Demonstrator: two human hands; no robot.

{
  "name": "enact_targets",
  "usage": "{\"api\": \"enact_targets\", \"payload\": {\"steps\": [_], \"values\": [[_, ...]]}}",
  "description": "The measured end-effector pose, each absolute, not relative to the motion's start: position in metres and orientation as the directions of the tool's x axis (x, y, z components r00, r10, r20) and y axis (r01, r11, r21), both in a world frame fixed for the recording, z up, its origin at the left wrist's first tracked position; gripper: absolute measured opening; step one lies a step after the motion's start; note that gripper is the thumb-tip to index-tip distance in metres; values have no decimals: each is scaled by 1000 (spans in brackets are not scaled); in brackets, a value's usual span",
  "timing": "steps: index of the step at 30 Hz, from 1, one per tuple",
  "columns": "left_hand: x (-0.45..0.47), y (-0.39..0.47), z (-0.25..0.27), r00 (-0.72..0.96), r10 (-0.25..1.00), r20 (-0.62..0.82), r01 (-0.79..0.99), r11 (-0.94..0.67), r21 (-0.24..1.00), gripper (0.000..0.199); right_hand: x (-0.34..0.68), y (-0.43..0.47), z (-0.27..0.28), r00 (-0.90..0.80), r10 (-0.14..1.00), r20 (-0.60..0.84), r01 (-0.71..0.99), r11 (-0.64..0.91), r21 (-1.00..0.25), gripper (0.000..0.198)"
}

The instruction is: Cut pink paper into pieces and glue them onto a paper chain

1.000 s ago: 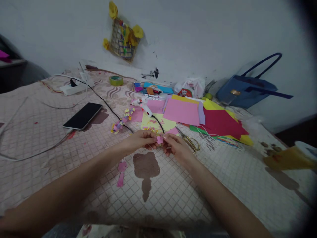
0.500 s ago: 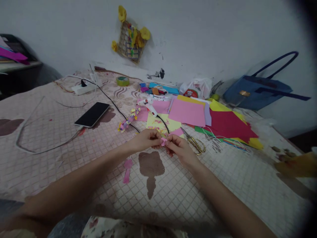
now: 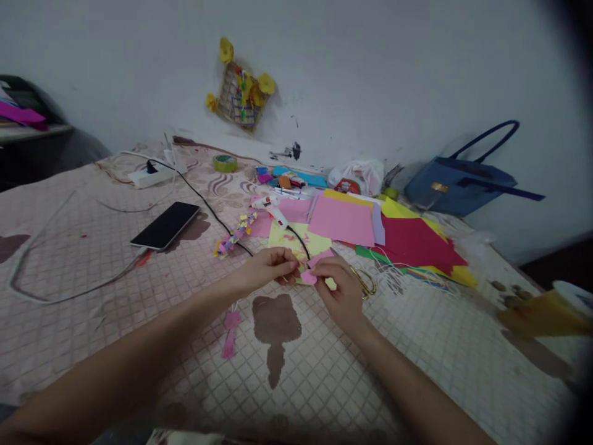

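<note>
My right hand (image 3: pixel 340 284) pinches a small pink paper piece (image 3: pixel 309 277) between thumb and fingers, just above the table. To its left, my left hand (image 3: pixel 277 266) has its thumb and fingertips drawn together; whatever lies between them is too small to make out. A narrow gap separates the two hands. Behind them lies a yellow paper sheet (image 3: pixel 278 238) with pink scraps on it. The white glue gun (image 3: pixel 277 214) rests on the papers, its black cord running toward my hands. Gold-handled scissors (image 3: pixel 365 284) lie partly hidden behind my right hand.
A pink paper tassel (image 3: pixel 230 334) lies in front of my left forearm. Beyond are a decorated paper strip (image 3: pixel 236 235), a tablet-like device (image 3: pixel 165 225) on a cable, stacked pink sheets (image 3: pixel 343 219), white string (image 3: pixel 393 275), green tape (image 3: pixel 225 163) and a blue bag (image 3: pixel 458 182).
My hands have moved slightly apart. The pink paper piece, earlier between both hands, is now in my right hand's fingers. The camera view has tilted up and shifted a little right.
</note>
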State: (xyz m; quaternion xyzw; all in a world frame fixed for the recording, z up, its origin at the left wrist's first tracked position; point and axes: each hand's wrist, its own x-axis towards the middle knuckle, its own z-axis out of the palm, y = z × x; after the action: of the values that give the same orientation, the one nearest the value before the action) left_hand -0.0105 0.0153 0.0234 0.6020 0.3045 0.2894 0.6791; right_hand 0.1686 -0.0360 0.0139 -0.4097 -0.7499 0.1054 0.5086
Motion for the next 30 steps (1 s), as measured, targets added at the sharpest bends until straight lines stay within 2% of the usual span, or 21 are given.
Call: {"api": "enact_targets", "payload": {"steps": [3,7,10,13,16,21,26,30], "values": [[-11,16,23,678,735,-20,-34,59,998,24,171,-38,14,-158,670,725,517,682,-518,19],[-10,12,26,670,738,80,-69,-46,997,24,169,-38,14,-136,667,733,507,682,-527,20],[-9,5,30,593,784,183,-20,-214,977,28,164,-38,14,-69,748,660,478,605,-636,12],[-7,1,30,555,799,232,24,-295,955,23,158,-37,14,-20,894,448,343,427,-837,2],[-8,3,24,550,814,190,-7,-222,975,18,153,-36,11,-49,974,220,159,225,-961,10],[-16,8,15,592,805,-13,-85,79,993,25,149,-36,6,-123,992,13,-111,-1,-994,20],[-21,3,19,598,792,-123,-102,227,969,30,145,-36,5,-123,992,-36,-138,-53,-989,22],[-23,5,19,599,795,-96,-45,153,987,31,141,-36,3,-125,992,-15,-95,-27,-995,22]]}}
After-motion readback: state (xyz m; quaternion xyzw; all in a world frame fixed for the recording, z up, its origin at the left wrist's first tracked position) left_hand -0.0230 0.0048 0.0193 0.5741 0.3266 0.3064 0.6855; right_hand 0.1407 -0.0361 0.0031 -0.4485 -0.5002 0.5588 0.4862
